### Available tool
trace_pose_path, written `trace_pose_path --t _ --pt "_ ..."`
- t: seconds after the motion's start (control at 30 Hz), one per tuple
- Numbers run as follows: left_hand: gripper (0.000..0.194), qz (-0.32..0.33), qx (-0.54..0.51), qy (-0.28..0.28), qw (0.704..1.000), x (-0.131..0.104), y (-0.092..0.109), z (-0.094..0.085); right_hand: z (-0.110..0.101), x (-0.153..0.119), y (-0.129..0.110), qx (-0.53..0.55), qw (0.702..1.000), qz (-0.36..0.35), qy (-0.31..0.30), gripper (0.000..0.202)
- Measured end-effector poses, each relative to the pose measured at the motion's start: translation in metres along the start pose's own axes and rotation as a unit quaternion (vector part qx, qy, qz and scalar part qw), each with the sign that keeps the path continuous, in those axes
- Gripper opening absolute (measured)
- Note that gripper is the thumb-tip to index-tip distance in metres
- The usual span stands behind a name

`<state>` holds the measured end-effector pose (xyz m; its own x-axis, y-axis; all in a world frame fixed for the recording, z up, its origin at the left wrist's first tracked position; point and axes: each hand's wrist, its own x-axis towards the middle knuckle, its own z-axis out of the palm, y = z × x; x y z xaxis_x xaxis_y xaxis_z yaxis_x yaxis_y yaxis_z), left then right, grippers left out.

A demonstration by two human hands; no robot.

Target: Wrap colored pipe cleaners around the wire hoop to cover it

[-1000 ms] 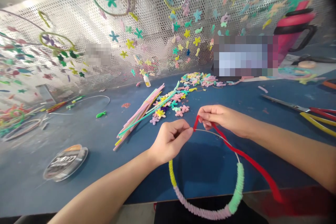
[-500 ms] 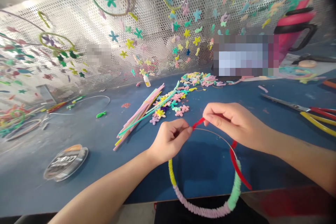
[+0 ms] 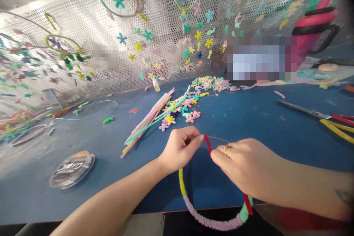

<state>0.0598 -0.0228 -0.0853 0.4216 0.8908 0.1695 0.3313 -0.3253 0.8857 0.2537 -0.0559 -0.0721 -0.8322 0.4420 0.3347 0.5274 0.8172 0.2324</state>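
My left hand (image 3: pixel 181 151) pinches a wire hoop (image 3: pixel 211 223) at its far side, where one end of the wrapped stretch meets bare wire. The hoop is covered in yellow, lilac and mint-green fuzzy pipe cleaner. From the left fingertips a red pipe cleaner (image 3: pixel 208 144) runs down to my right hand (image 3: pixel 249 171), whose closed fingers grip it inside the ring. Its loose tail shows below the right hand, beside the mint section. Bare wire passes behind the right hand, which hides part of it. A ring is on one right finger.
Pipe cleaner sticks (image 3: pixel 149 123) lie beyond my left hand, beside a pile of small pipe cleaner flowers (image 3: pixel 190 112). Scissors (image 3: pixel 318 114) rest at right, a clear spool (image 3: pixel 72 169) at left. Behind stand a small white bottle (image 3: pixel 156 84), a pink tumbler (image 3: pixel 312 33) and a perforated metal panel (image 3: pixel 155 3).
My right hand has swung from above the hoop down toward me, turning over and drawing the red pipe cleaner down inside the ring. My left hand keeps its pinch in place.
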Motion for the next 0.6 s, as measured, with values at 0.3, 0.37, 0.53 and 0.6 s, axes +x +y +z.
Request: trace_pose_path --t 0.3,0.37,0.53,0.6 --pt "0.034 -0.018 -0.006 -0.012 1.0 0.0 0.0 0.003 0.01 -0.003 -0.01 -0.079 0.997 -0.005 0.016 0.018" --pt "0.034 -0.021 0.007 -0.009 1.0 0.0 0.0 0.004 0.011 -0.003 -0.011 -0.083 0.996 -0.006 0.012 0.018" --pt "0.034 -0.021 0.04 -0.011 0.999 0.001 -0.002 0.004 0.011 -0.004 -0.011 -0.055 0.998 -0.01 0.003 0.016" --pt "0.034 -0.018 0.055 -0.012 0.998 0.002 -0.003 0.003 0.004 -0.002 -0.008 -0.012 1.0 0.0 0.0 0.012"
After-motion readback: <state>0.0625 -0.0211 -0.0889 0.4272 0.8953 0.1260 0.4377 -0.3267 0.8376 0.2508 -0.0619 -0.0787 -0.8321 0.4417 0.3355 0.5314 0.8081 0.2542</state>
